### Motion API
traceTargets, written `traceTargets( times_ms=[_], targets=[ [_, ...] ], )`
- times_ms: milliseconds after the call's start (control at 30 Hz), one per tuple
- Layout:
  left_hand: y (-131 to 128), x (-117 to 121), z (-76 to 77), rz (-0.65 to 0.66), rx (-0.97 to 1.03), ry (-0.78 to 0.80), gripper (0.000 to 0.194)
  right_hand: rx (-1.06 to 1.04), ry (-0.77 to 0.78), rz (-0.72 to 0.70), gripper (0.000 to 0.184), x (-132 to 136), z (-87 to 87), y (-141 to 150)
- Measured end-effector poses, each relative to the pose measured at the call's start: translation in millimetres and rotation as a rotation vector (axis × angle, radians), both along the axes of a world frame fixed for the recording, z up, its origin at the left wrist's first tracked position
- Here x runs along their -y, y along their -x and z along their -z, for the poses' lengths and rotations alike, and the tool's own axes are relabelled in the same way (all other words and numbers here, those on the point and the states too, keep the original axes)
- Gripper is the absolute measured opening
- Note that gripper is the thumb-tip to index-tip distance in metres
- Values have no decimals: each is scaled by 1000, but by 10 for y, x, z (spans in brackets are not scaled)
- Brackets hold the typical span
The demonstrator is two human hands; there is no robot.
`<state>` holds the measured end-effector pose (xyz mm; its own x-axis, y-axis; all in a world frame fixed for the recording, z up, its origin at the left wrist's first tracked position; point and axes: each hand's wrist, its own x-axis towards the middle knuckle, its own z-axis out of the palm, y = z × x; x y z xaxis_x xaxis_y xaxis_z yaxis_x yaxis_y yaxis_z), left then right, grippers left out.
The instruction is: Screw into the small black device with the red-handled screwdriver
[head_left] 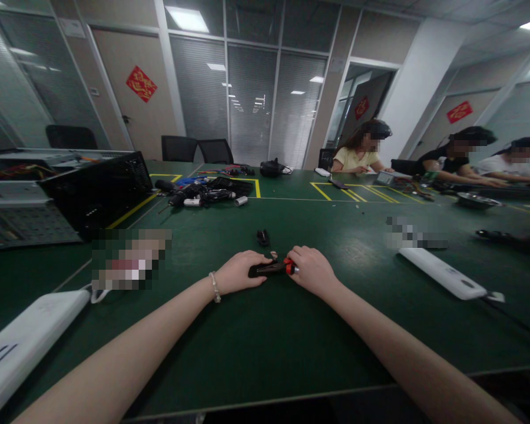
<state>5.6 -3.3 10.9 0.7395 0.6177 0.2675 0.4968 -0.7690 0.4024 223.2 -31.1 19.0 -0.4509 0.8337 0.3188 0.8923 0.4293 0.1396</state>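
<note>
In the middle of the green table (247,347), my left hand (238,274) is closed around one end of a dark, elongated piece (269,269). Its kind is not clear. My right hand (311,270) has its fingers wrapped round a red-and-black handled tool (289,267), which meets the dark piece's right end. Most of the tool is hidden by the fingers. Just beyond both hands lies a small light-coloured bit (274,255). A small black part (262,238) rests on the table a little farther off.
Black tools and cables (212,189) are heaped at the back left, beside an open computer case (101,191). White power banks lie at left (35,335) and right (441,271). A metal bowl (477,201) stands at right. Several people (357,156) sit across the table.
</note>
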Motion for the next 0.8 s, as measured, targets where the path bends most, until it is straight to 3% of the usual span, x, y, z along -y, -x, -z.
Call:
traceTargets(
  times_ms=[800],
  targets=[
    [2,19,-19,-2,-1,25,41,43,-23,0,18,10,-11,-7]
  ],
)
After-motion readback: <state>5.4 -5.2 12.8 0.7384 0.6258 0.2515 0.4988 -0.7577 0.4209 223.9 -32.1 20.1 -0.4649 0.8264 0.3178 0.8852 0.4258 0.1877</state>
